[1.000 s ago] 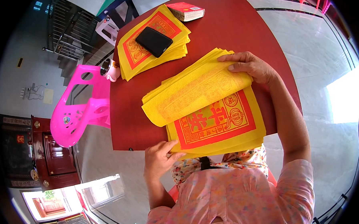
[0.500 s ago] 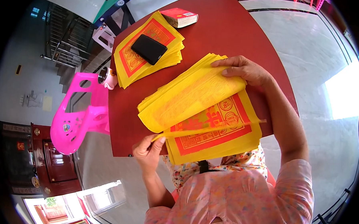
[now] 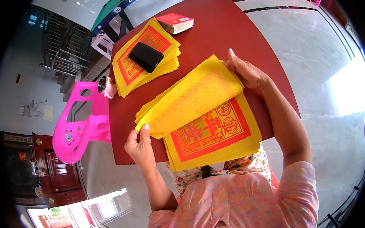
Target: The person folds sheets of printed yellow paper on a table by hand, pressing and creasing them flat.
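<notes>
Left hand (image 3: 139, 146) has swung a sheet (image 3: 195, 102) over from the near edge of the stack (image 3: 252, 147).
It pinches the sheet's corner; the right hand (image 3: 247, 73), one digit raised, meets the opposite end, its grip unclear. Between both hands and nearer the body lies the stack; beyond them, a phone (image 3: 146, 57).
</notes>
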Available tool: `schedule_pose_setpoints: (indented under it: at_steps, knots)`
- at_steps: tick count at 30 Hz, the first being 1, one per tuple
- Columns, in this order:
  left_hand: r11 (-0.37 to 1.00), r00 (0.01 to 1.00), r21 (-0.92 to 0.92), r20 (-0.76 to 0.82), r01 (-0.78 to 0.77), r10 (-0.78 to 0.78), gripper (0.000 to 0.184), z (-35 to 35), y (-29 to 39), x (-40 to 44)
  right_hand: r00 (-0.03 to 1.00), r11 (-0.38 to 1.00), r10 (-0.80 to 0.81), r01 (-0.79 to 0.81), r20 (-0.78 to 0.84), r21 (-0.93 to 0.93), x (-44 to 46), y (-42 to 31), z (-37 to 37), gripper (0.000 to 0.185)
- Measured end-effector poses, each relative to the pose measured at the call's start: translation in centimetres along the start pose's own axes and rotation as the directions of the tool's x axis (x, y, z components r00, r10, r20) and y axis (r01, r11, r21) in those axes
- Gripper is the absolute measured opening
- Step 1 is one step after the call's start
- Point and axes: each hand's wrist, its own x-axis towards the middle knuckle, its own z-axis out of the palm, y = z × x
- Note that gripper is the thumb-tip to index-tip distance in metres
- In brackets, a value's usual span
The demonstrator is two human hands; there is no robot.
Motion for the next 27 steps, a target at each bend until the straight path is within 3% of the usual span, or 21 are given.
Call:
schedule_pose_setpoints:
  at_steps: [2, 7, 9, 10, 13, 14, 15, 16, 17, 19, 20, 22, 25, 27]
  knots:
    - [1.000, 1.000, 0.004, -0.010, -0.027, 0.027, 0.031, 0.3, -0.1, 0.2, 0.984, 0.989, -0.141, 0.144, 0.104, -0.023, 0.1, 0.5, 0.0, 0.067]
    - [1.000, 0.999, -0.018, -0.041, -0.007, 0.006, 0.022, 0.6, 0.3, -0.4, 0.992, 0.999, -0.043, 0.047, 0.120, -0.026, -0.4, -0.8, 0.9, 0.049]
    - [0.974, 0.996, -0.225, -0.087, 0.002, -0.022, 0.008, 0.8, 1.1, -0.9, 0.997, 0.998, -0.020, 0.025, 0.080, -0.064, -0.3, -0.9, 0.8, 0.041]
    - [0.975, 0.996, -0.223, -0.089, 0.004, -0.025, 0.008, 0.5, 1.1, -1.2, 0.996, 0.998, -0.017, 0.023, 0.082, -0.063, -0.2, -0.7, 0.6, 0.041]
    - [0.985, 0.999, -0.170, 0.028, -0.040, 0.046, 0.017, -1.2, 0.6, -2.6, 0.995, 0.998, -0.010, 0.016, 0.098, -0.058, 0.0, -0.3, 0.5, 0.042]
    - [0.979, 0.955, -0.083, 0.217, -0.188, 0.202, 0.020, -1.8, 0.0, -2.8, 0.997, 0.999, -0.031, 0.034, 0.074, -0.041, -0.3, -0.6, 0.9, 0.048]
    - [0.939, 0.853, -0.027, 0.409, -0.344, 0.324, 0.022, -2.3, -0.3, -3.1, 0.997, 0.998, -0.051, 0.052, 0.051, -0.024, -0.5, -0.7, 1.2, 0.054]
    - [0.924, 0.794, 0.096, 0.550, -0.369, 0.260, 0.032, -2.8, 0.4, -3.4, 0.997, 0.999, -0.047, 0.048, 0.055, -0.023, -0.3, -0.5, 1.3, 0.054]
    - [0.925, 0.796, 0.100, 0.548, -0.366, 0.256, 0.032, -2.9, 0.5, -3.6, 0.993, 0.994, -0.107, 0.108, 0.044, -0.024, -0.1, -0.2, 1.2, 0.061]
    - [0.804, 0.600, 0.135, 0.739, -0.580, 0.308, 0.040, -2.7, 0.5, -4.0, 0.986, 0.986, -0.164, 0.165, 0.036, -0.026, 0.1, 0.1, 1.0, 0.068]
    - [0.806, 0.603, 0.137, 0.737, -0.576, 0.306, 0.040, -2.8, 0.6, -4.3, 0.985, 0.986, -0.169, 0.169, 0.042, 0.008, 0.2, 0.2, 0.9, 0.071]
    - [0.809, 0.540, 0.170, 0.816, -0.563, 0.205, 0.057, -3.1, 0.6, -4.8, 0.984, 0.985, -0.171, 0.169, 0.054, 0.039, 0.2, 0.2, 1.1, 0.075]
    - [0.801, 0.511, 0.209, 0.849, -0.561, 0.136, 0.066, -3.2, 0.6, -5.1, 0.982, 0.982, -0.187, 0.186, 0.037, 0.035, 0.0, 0.0, 1.2, 0.063]
    - [0.796, 0.516, 0.216, 0.845, -0.565, 0.137, 0.067, -3.2, 0.5, -5.1, 0.995, 0.995, -0.077, 0.080, 0.064, -0.051, 0.3, 0.2, 0.7, 0.053]
